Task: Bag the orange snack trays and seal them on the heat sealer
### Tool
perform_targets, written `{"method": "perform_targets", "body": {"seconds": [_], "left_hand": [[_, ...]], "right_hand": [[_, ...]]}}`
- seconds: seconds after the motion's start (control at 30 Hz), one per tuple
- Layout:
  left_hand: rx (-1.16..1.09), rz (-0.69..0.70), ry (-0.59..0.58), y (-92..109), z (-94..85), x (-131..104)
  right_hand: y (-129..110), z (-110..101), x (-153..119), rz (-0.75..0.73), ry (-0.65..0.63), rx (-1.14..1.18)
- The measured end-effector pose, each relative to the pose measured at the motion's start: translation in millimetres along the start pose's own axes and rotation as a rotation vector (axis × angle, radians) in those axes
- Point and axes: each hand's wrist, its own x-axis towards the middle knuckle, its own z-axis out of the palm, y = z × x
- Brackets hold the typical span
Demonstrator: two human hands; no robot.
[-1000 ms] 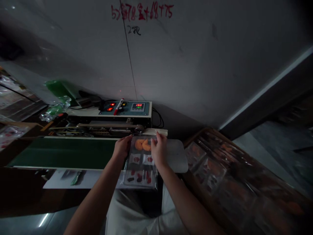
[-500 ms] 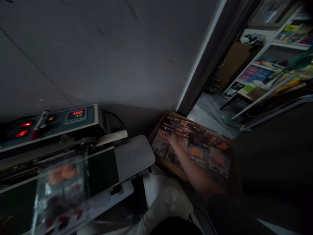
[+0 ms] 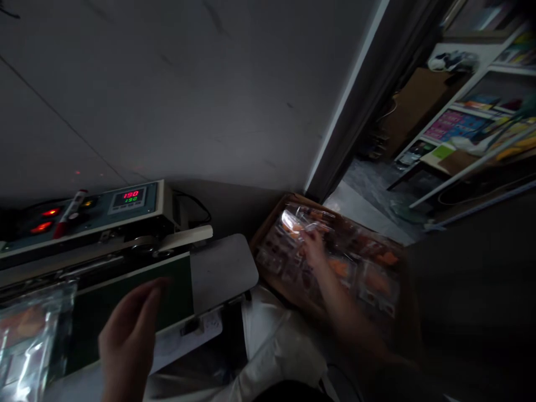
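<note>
My right hand (image 3: 312, 245) reaches into a cardboard box (image 3: 274, 282) at centre right. Its fingers are closed at the edge of a clear plastic pack (image 3: 292, 222), whose film catches a bright glare. My left hand (image 3: 132, 329) hovers in front of the green conveyor belt (image 3: 173, 285) of a band sealing machine. Thumb and fingertips are drawn together there, slightly blurred, with nothing visible between them. Further left lies another clear pack (image 3: 31, 340) with orange contents, partly cut off by the frame edge.
The sealer's control panel (image 3: 94, 215) carries a lit display, glowing red switches and a red-and-white marker (image 3: 70, 214). A grey end plate (image 3: 226, 262) extends from the belt. Several packs with orange pieces (image 3: 379, 282) fill the box. Beyond the doorway are shelves (image 3: 473, 103).
The pack on the sealer has shifted left. My left hand has come into view over the belt. My right hand has moved slightly right, and a pack at its fingers now tilts up, shining.
</note>
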Motion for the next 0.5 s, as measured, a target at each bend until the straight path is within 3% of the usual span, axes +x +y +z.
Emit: {"method": "perform_targets", "body": {"seconds": [0.07, 0.13, 0.2, 0.27, 0.37, 0.5], "left_hand": [[-0.101, -0.002, -0.208, 18.2, 23.9, 5.1], [-0.233, 0.086, -0.457, 40.6, 48.8, 8.0], [-0.409, 0.198, -0.664, 63.2, 71.2, 8.5], [-0.58, 0.203, -0.813, 79.1, 86.2, 7.2], [-0.706, 0.056, -0.829, 78.4, 86.9, 3.6], [-0.752, -0.135, -0.688, 46.0, 55.5, 0.7]], "right_hand": [[-34.4, -21.5, -5.0, -0.067, 0.009, 0.069], [-77.0, -33.8, -21.1, -0.183, -0.053, 0.129], [-117.4, -31.2, -46.4, -0.27, -0.213, 0.15], [-145.5, -14.1, -75.7, -0.246, -0.451, 0.14], [-156.3, 28.3, -112.3, -0.067, -0.75, 0.158], [-133.2, 91.9, -134.3, 0.072, -0.683, 0.183]]}}
